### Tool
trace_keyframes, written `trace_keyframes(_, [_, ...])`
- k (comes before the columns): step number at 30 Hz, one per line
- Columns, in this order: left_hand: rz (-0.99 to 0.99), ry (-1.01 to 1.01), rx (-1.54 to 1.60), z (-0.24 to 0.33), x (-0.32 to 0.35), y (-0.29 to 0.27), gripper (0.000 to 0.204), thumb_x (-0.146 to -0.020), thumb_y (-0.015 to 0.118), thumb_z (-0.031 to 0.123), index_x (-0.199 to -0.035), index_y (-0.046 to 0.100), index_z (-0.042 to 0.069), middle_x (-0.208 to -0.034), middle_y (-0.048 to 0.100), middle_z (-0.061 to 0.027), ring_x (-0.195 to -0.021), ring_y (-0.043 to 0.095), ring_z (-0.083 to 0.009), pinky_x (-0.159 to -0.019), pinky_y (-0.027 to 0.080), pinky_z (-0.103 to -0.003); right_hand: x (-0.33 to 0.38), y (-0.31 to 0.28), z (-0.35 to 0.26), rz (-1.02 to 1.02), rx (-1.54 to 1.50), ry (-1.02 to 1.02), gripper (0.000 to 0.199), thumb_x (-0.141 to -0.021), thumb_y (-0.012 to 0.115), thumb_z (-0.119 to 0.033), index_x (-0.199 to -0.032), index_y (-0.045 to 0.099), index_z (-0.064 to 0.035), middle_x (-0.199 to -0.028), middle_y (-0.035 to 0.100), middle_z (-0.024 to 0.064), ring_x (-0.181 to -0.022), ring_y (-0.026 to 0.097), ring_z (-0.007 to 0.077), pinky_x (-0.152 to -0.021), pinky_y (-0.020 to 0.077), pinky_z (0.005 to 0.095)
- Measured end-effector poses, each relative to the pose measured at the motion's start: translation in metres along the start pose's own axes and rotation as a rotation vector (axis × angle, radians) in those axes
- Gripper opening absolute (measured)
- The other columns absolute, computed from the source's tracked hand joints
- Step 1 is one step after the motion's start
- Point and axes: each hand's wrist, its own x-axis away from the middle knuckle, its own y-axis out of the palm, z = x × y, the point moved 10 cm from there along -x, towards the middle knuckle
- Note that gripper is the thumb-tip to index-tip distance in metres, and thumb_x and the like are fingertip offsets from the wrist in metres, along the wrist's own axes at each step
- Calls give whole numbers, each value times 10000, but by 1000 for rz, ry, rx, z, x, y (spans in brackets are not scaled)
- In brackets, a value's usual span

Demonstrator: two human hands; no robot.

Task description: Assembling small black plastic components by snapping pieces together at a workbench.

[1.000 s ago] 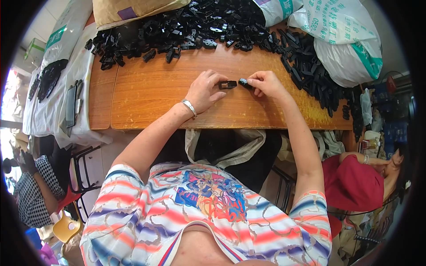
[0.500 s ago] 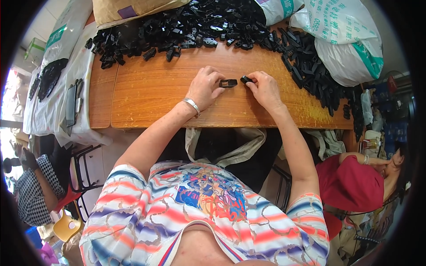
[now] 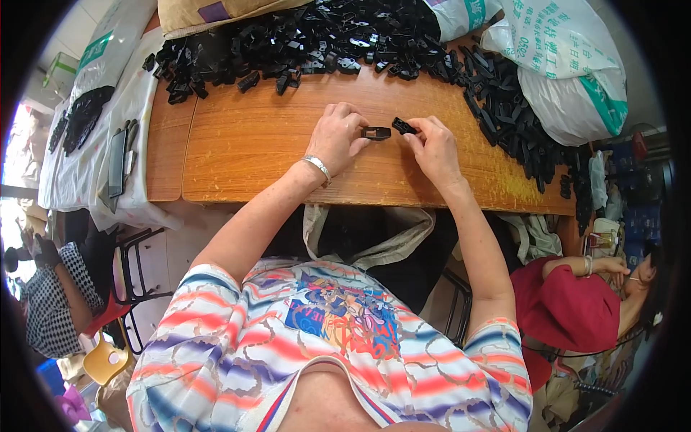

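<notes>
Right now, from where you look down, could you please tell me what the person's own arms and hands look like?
Both the left hand and the right hand are ungloved. A silver-coloured bracelet circles the left wrist; the right wrist is bare. The forearms are uncovered below short sleeves, patterned in white, coral and blue bands with greyish chain-like lines.
</notes>
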Motion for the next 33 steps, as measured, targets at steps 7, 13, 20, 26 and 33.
trace_keyframes(7, [8, 12, 23, 1, 1, 1, 259, -752, 769, 101, -982, 677, 24, -1112, 600, -109, -1068, 527, -311, -938, 465, -391, -1, 18, -44, -17, -7, -273, 245, -779, 715, 41, -1019, 686, -2, -922, 630, 133, -780, 662, 288, -676, 533, 357])
trace_keyframes(13, [-2, 24, 27, 0, 1, 2, 254, -753, 768, 100, -979, 677, 26, -1110, 605, -100, -1064, 528, -312, -938, 461, -396, 1, 23, -52, -79, 88, -339, 255, -782, 711, 25, -1035, 681, 8, -932, 618, 133, -791, 654, 315, -690, 538, 371])
trace_keyframes(20, [-25, 26, 7, 0, -3, 3, 220, -771, 743, 116, -972, 680, 52, -1115, 608, -74, -1078, 525, -302, -937, 451, -397, 27, 48, -73, -50, 569, -557, 206, -837, 563, -51, -976, 646, 77, -941, 544, 128, -816, 614, 256, -660, 550, 352])
trace_keyframes(26, [-14, 46, 5, 2, 0, 3, 207, -779, 717, 123, -980, 688, 82, -1133, 613, -68, -1097, 527, -301, -920, 449, -407, 24, 58, -68, -57, 608, -500, 186, -843, 594, -36, -1013, 639, 25, -946, 558, 146, -826, 633, 296, -664, 545, 375])
trace_keyframes(33, [-360, 126, 167, -6, -11, 3, 307, -822, 609, 38, -1117, 674, 94, -1144, 604, -114, -1145, 534, -334, -990, 450, -438, 84, 23, -71, -183, 178, -284, 265, -750, 741, -74, -994, 637, -64, -932, 587, 143, -769, 654, 357, -631, 542, 436])
